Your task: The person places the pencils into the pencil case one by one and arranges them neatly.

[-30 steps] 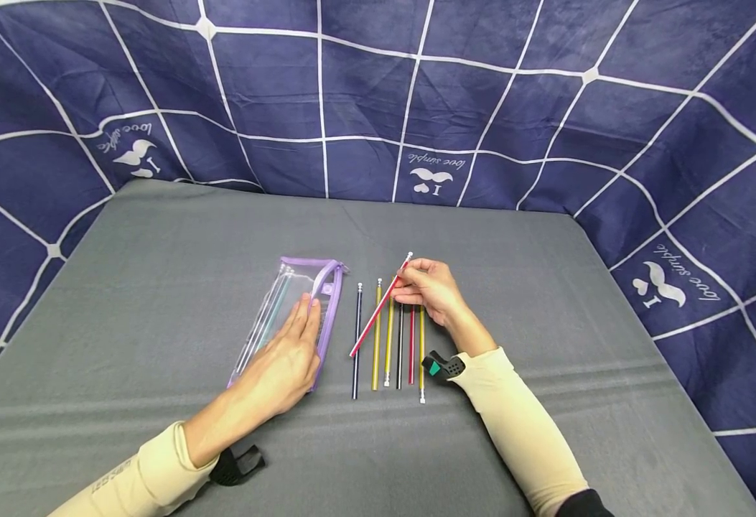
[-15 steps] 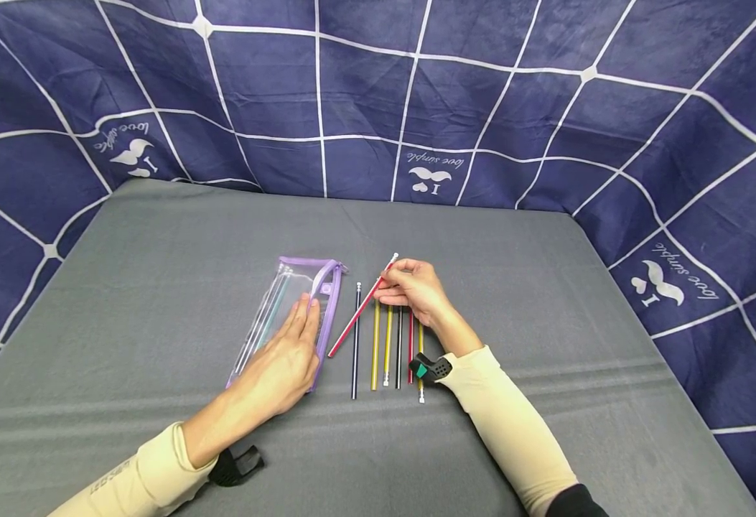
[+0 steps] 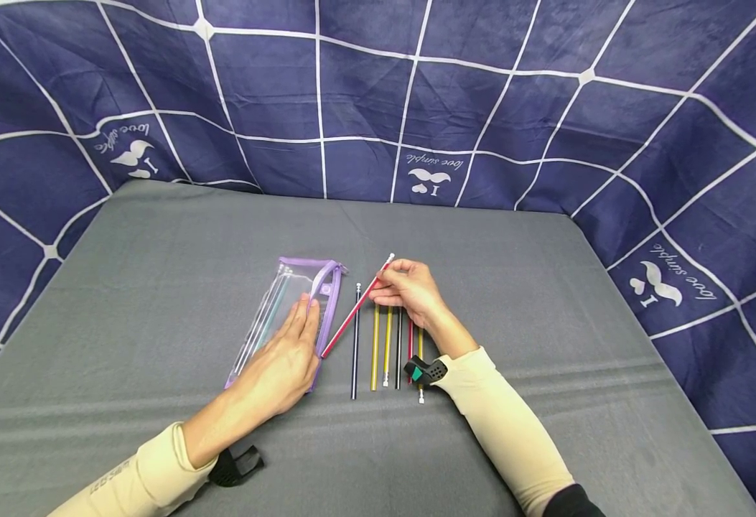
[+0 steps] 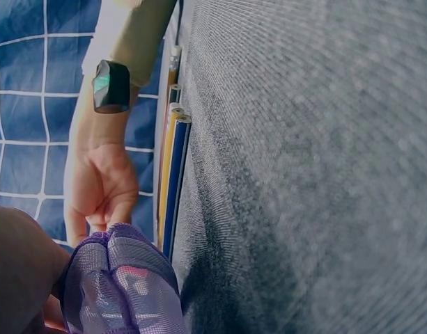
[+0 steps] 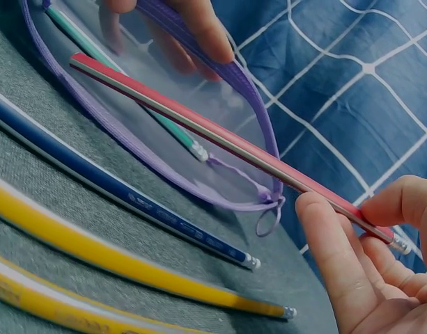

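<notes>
A clear pencil case with purple zip edging (image 3: 329, 316) lies in front of my left hand (image 3: 287, 359), which pinches its upper edge. In the right wrist view its mouth gapes, and a green pencil (image 5: 175, 132) shows inside. My right hand (image 3: 410, 291) pinches a red-and-white striped pencil (image 3: 360, 305) near its eraser end. The pencil slants down to the left, its other end right at the case's mouth. Below it on the table are a dark blue pencil (image 3: 355, 359) and a yellow pencil (image 3: 375, 352).
Right of these lie a second yellow pencil (image 3: 388, 345), a black pencil (image 3: 399, 352), a red pencil (image 3: 411, 337) and another yellow one, partly under the right wrist. Grey cloth (image 3: 513, 287) covers the table. A blue checked curtain (image 3: 365, 93) hangs behind.
My right hand has moved left with the striped pencil, bringing its lower end from over the dark blue pencil to the case's mouth. The left hand has stayed in place.
</notes>
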Motion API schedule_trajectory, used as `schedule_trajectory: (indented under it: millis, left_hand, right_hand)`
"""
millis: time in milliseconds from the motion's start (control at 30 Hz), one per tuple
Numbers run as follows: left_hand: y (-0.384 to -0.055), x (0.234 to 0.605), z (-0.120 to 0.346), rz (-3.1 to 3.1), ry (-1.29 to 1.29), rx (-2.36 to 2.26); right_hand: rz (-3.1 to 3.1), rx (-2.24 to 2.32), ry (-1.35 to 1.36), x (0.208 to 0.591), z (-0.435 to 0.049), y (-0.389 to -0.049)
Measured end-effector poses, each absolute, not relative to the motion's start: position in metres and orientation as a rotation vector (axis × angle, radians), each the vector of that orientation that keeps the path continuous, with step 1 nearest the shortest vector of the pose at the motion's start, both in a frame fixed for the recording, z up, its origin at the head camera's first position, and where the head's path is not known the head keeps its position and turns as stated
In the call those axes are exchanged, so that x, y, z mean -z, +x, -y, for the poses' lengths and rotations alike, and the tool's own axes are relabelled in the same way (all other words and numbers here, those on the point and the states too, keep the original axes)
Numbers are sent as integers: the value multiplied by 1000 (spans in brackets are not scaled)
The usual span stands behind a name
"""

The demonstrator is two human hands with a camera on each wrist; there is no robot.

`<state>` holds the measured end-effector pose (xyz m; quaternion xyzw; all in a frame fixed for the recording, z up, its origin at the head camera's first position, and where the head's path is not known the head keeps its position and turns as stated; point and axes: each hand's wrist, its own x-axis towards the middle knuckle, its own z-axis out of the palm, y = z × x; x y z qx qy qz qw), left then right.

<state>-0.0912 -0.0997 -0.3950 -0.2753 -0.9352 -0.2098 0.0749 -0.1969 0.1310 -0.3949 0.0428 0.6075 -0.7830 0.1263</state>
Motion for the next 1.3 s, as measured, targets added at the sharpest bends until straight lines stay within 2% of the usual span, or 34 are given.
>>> schedule_trajectory:
  millis: [667, 1300]
  left_hand:
    - [-91, 396, 99, 2810, -790, 623]
    - [-91, 395, 99, 2821, -812, 614]
  right_hand:
    - [-1747, 2139, 19, 402, -100, -189]
    - [-1759, 1963, 45, 405, -70, -187]
